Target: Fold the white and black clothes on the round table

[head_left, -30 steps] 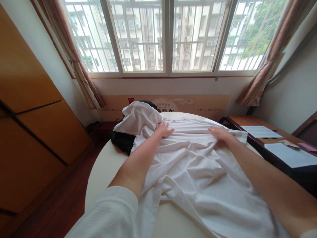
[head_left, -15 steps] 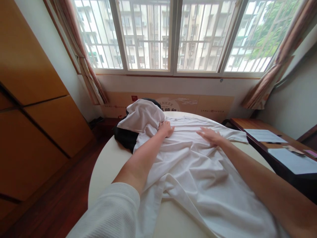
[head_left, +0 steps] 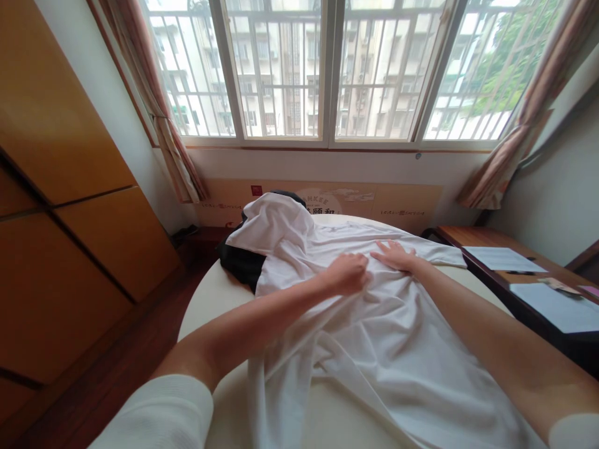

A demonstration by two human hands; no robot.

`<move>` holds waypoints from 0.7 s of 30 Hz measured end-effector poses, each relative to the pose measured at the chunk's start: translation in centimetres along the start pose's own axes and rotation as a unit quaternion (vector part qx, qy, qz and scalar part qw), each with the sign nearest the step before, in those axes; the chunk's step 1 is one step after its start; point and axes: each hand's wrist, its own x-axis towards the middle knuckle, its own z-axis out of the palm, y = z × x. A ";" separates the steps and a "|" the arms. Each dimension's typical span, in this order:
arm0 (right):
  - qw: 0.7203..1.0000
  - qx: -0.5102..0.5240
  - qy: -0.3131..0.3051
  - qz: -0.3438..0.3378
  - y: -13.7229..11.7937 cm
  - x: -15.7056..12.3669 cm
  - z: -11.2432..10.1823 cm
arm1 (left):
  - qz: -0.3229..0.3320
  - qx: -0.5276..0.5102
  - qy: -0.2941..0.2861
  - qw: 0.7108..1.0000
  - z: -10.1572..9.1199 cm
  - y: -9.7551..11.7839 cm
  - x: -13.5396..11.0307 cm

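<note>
A wrinkled white garment is spread over a round cream table, one narrow part reaching to the right rim. My left hand is closed into a fist over the middle of the garment; whether it pinches any cloth is hidden. Beside it, a little farther off and to the right, my right hand lies flat on the fabric with its fingers spread. At the left end, the bunched white cloth covers part of a black thing, seemingly fabric, at the table's edge.
A wooden desk with papers stands at the right. Orange-brown cabinets line the left side. Behind the table, a printed cardboard panel leans below barred windows with tied curtains.
My left hand has moved right and toward me, from the bunched end to beside my right hand, and its fingers have closed. The right hand has barely shifted.
</note>
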 end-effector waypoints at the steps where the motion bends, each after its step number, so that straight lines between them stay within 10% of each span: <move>1: 1.000 -0.001 -0.008 -0.001 0.1 0.1 0.0 | 0.066 -0.026 -0.020 0.997 0.0 2.6 -1.2; 5: 0.998 -0.001 -0.050 -0.026 1.0 0.9 -0.7 | 0.293 -0.079 -0.051 0.951 1.0 10.3 -6.3; 11: 0.996 0.000 -0.077 -0.051 1.8 2.4 -2.5 | 0.340 -0.047 -0.047 0.938 1.9 13.0 -9.6; 21: 0.999 0.003 0.048 -0.013 1.2 0.7 1.1 | 0.357 0.244 0.154 0.888 0.2 16.6 -10.3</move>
